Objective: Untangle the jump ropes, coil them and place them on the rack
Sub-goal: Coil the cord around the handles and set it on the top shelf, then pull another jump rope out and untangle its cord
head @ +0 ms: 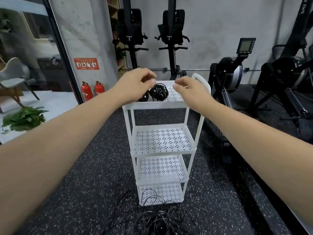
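A white four-tier rack (166, 104) stands on the gym floor ahead of me. On its top shelf lies a coiled black jump rope (159, 93), with a second dark coil (144, 97) to its left, partly hidden by my wrist. My left hand (138, 82) hovers over the coils with curled fingers, and its fingertips pinch the top of the larger coil. To the right of that coil, my right hand (185, 89) hangs above the shelf with loosely curled fingers and nothing visible in it. A tangled heap of black jump ropes (157, 219) lies on the floor at the rack's foot.
The three lower shelves (162, 141) hold nothing. Rowing machines (237, 78) stand close on the right, and upright black machines (171, 39) line the back wall. Two red fire extinguishers (92, 90) and a potted plant (23, 118) are on the left.
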{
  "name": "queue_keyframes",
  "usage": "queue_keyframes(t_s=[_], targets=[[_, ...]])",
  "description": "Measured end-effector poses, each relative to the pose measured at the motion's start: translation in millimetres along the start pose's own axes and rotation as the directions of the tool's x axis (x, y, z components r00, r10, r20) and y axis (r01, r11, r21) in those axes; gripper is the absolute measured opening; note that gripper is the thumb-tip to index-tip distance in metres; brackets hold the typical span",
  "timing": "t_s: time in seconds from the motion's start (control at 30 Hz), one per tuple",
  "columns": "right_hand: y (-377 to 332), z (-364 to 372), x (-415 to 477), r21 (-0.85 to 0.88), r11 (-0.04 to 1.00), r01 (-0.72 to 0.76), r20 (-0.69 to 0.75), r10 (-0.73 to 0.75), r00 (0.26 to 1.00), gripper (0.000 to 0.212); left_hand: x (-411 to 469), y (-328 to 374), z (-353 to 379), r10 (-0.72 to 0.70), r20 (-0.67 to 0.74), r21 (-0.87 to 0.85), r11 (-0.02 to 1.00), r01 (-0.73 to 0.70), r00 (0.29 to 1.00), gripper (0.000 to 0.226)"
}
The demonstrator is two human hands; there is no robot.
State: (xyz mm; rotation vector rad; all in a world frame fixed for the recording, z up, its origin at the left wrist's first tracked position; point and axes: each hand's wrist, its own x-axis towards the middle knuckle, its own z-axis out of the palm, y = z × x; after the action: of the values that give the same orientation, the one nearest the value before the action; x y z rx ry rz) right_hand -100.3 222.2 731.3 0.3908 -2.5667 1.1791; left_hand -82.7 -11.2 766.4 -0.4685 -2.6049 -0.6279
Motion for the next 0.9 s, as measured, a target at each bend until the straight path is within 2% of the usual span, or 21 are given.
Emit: queue_keyframes(t_s=[0.13,0.27,0.4,0.53,0.73,0.9], targets=[[9.4,10.2,-76.9,0.089,0.990,0.107,-0.133,-0.095,0.987,0.023,-67.7,9.3,28.9,0.001,-0.131,-0.206,0.978,-0.028,0.991,0.016],[51.2,41.1,-159.6,0.160,0.984,0.074,-0.115,-0.056,0.992,0.015,-147.8,3.4,84.5,-0.025,-0.095,-0.327,0.945,-0.007,0.995,0.011],[110.0,90.9,-220.3,0.183,0.981,-0.059,0.030,0.055,0.998,0.010,-208.3,-22.0,158.4,-0.114,0.104,-0.348,0.926,0.144,0.988,0.008],[180.2,145.3,-264.4,0.121,0.967,-0.224,0.202,0.197,0.959,0.006,-255.0,-53.1,242.0,-0.217,0.313,-0.310,0.897,0.316,0.925,0.008],[288.4,210.7,-315.5,-0.088,0.942,-0.324,0.428,0.330,0.841,0.010,-304.5,-91.2,360.9,-0.272,0.582,-0.195,0.868,0.456,0.766,0.009],[375.5,262.4,-346.7,-0.285,0.891,-0.354,0.540,0.455,0.708,0.013,-327.6,-111.9,451.6,-0.226,0.708,-0.133,0.888,0.440,0.669,0.012]])
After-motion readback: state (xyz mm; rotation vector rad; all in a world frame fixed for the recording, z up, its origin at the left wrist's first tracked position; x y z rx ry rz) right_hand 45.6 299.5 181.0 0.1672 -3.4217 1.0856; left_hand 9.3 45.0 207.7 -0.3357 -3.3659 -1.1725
